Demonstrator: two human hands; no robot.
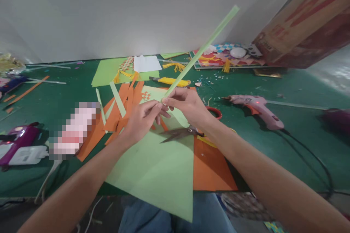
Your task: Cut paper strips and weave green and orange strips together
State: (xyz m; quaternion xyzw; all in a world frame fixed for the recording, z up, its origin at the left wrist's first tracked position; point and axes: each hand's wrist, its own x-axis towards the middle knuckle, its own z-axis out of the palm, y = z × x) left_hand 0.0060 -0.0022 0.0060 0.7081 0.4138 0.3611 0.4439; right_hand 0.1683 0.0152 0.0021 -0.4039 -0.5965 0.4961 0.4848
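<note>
My left hand (142, 118) and my right hand (186, 106) meet above the table, both pinching the near end of a long light green paper strip (203, 47). The strip slants up and away to the right, its far end in the air before the wall. Below the hands lie a large light green sheet (155, 171) and an orange sheet (210, 167). Scissors (188, 131) with a red and yellow handle rest open on the paper, just under my right wrist. Orange and green cut strips (120, 111) lie fanned out left of my left hand.
A pink glue gun (255, 107) with a black cord lies to the right on the green table (295, 138). A purple glue gun (16, 143) sits at far left. A yellow box cutter (171, 81), woven paper pieces (224, 54) and a cardboard box (303, 29) stand further back.
</note>
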